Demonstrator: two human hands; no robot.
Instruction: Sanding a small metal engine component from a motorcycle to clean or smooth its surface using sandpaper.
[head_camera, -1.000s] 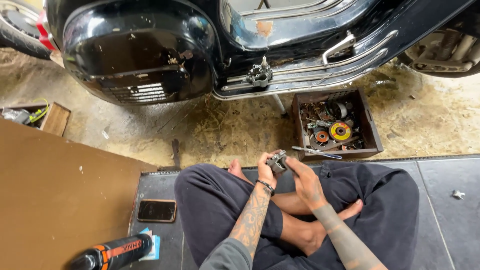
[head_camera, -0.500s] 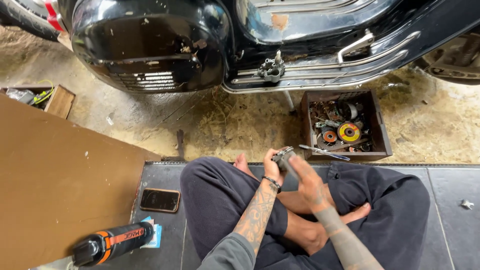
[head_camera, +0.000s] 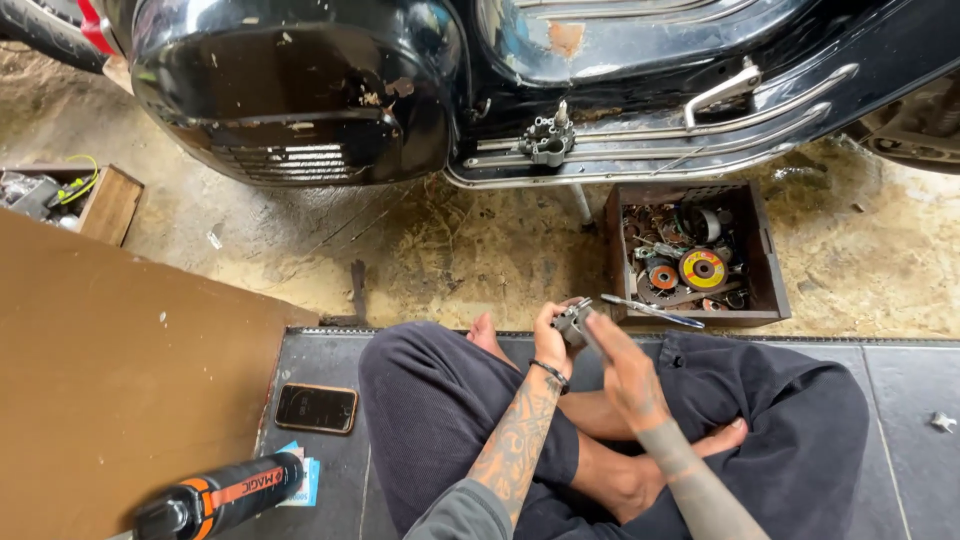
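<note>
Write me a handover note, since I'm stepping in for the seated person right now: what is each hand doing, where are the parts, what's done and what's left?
Left hand: grip closed around a small grey metal engine part, held above the lap.
Right hand: fingers on the same part; I cannot tell whether it holds a tool.
Nearby: a brown wooden box of rusty discs and fittings on the ground ahead, a slim metal tool lying across its front edge, and a grey metal fitting on the black scooter's footboard rail. A black phone lies on the mat to the left.
Done: the part is in hand.
Left: the handwork on it looks unfinished.
</note>
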